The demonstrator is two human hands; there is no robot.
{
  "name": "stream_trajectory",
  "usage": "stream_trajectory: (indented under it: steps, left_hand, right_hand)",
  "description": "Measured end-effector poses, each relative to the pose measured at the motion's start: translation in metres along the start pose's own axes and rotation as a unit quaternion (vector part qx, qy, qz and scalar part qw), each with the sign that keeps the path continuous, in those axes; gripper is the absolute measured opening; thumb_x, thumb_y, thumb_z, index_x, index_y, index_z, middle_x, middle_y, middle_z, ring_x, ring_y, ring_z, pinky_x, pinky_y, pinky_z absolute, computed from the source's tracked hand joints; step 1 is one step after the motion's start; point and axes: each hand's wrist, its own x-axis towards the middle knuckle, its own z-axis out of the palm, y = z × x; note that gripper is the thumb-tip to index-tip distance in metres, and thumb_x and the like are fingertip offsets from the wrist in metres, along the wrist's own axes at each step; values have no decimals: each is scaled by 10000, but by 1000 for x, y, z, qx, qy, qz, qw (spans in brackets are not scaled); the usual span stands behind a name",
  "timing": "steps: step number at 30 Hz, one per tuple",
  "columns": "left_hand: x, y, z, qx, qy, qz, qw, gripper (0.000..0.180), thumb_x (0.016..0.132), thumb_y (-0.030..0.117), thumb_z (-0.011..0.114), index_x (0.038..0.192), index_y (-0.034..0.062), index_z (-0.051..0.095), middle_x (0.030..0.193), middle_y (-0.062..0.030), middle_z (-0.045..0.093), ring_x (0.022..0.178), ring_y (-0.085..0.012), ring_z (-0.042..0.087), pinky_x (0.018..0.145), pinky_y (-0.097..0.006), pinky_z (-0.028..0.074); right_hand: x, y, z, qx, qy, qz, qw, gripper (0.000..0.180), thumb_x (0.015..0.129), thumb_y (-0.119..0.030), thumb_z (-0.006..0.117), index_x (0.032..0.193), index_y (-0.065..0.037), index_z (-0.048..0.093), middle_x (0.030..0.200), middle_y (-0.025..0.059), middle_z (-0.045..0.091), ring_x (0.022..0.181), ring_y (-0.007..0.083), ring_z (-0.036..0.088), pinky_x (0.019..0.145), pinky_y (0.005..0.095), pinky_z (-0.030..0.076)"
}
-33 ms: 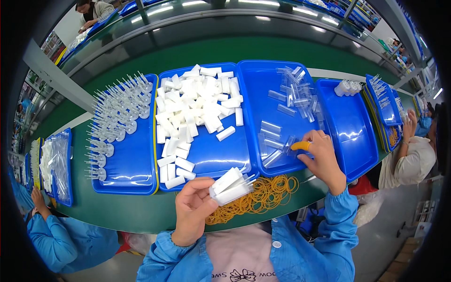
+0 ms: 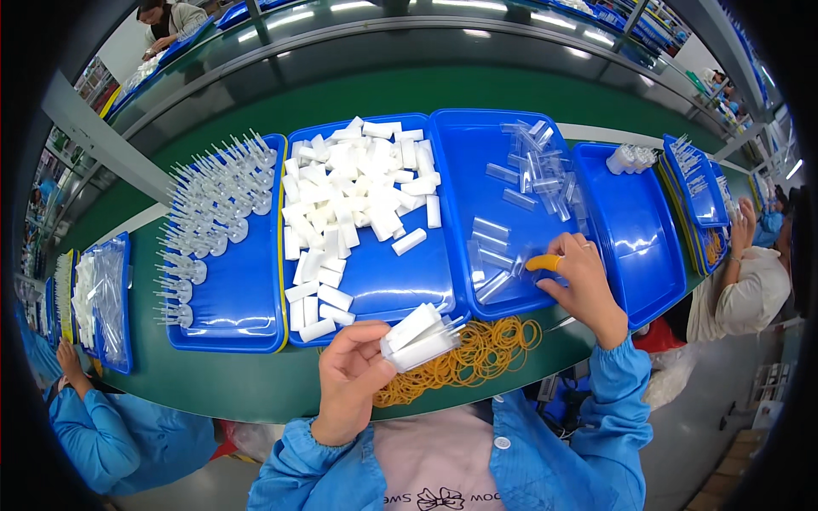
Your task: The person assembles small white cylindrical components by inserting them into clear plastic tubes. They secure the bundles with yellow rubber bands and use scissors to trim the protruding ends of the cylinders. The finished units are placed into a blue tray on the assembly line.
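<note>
My left hand (image 2: pixel 351 379) is closed around a small bundle of white blocks and clear plastic pieces (image 2: pixel 419 339), held above the table's near edge. A thin tip pokes out of the bundle's right end. Over the near right part of the third blue tray (image 2: pixel 460 162) is my right hand (image 2: pixel 581 277), with an orange finger cot (image 2: pixel 544 263) on one finger. Its thumb and that finger are apart, and I see nothing between them. Just left of the fingertips lie several clear plastic sleeves (image 2: pixel 492 243); more clear sleeves (image 2: pixel 537 175) lie farther back.
White blocks (image 2: pixel 358 187) fill much of the second tray. Left of it, a tray (image 2: pixel 226 319) holds clear stemmed parts (image 2: pixel 213 200). Orange rubber bands (image 2: pixel 477 358) lie before the trays. A tray (image 2: pixel 635 230) at right holds white-and-clear pieces (image 2: pixel 630 159). Co-workers sit on both sides.
My right hand has shifted very slightly, its covered fingertip a little to the left. The left hand and its bundle have barely moved.
</note>
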Motion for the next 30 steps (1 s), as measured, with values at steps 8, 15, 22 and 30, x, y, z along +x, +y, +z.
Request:
stream_trajectory:
  steps: [8,15,22,30]
  left_hand:
    - [-3,1,1,-16,-5,-9,1000,358,752,-62,617,1098,-22,533,1116,-119,533,1031,-212,572,899,-338,459]
    - [-3,-10,8,193,-29,138,971,375,691,-46,710,1044,-14,587,1094,-122,520,978,-204,571,850,-308,480]
    - [-4,-5,11,335,-48,216,916,379,640,-12,730,995,-5,597,1051,-140,513,928,-198,545,809,-311,458]
    - [-6,-3,11,350,-45,225,908,374,634,-14,732,984,-2,602,1043,-140,516,920,-199,544,797,-309,459]
  right_hand:
    - [5,-13,7,130,70,36,988,266,698,-52,709,933,-24,587,911,60,561,844,213,580,744,325,452]
    - [-7,-82,9,673,150,144,710,285,813,18,571,1083,-10,482,971,112,580,860,178,609,798,304,487]
    - [-4,-99,23,737,148,156,641,361,818,-10,596,1153,-9,462,934,96,584,844,161,598,804,297,482]
    - [-4,-105,23,699,182,152,674,387,795,3,632,1146,-14,469,895,83,600,847,149,591,805,276,466]
